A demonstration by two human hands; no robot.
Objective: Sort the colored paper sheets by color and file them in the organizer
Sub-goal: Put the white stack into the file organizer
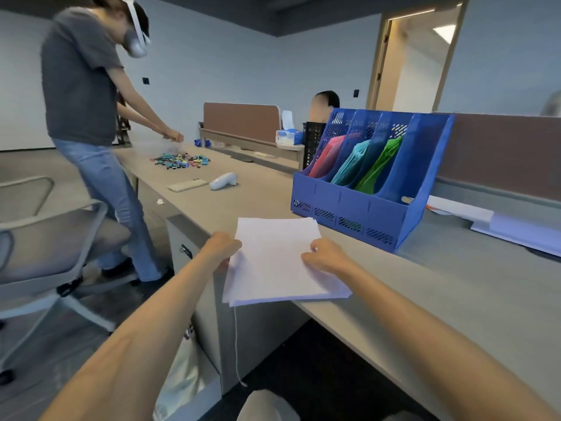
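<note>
A: What is gripped by the left hand (223, 249)?

B: The left edge of the white paper stack (273, 268) is held, with fingers curled round it.

A: Where is the stack found?

B: Just in front of the blue organizer (343, 208), on the surface (455, 284) (its near end overhangs the edge). Its right edge is pinched by the right hand (326, 256), thumb on top.

A: What is filed in the organizer?

B: From its left end: pink sheets (326, 159), teal sheets (352, 162), green sheets (382, 162), one colour per slot.

Left hand (223, 249) fingertips hidden under white stack (279, 262). Organizer (343, 214) front wall hides lower ends of colored sheets (381, 161). 4th slot contents unclear. Colored bits (180, 161) on table (455, 284): too small to ID. Chair (45, 232) cut by left edge.
</note>
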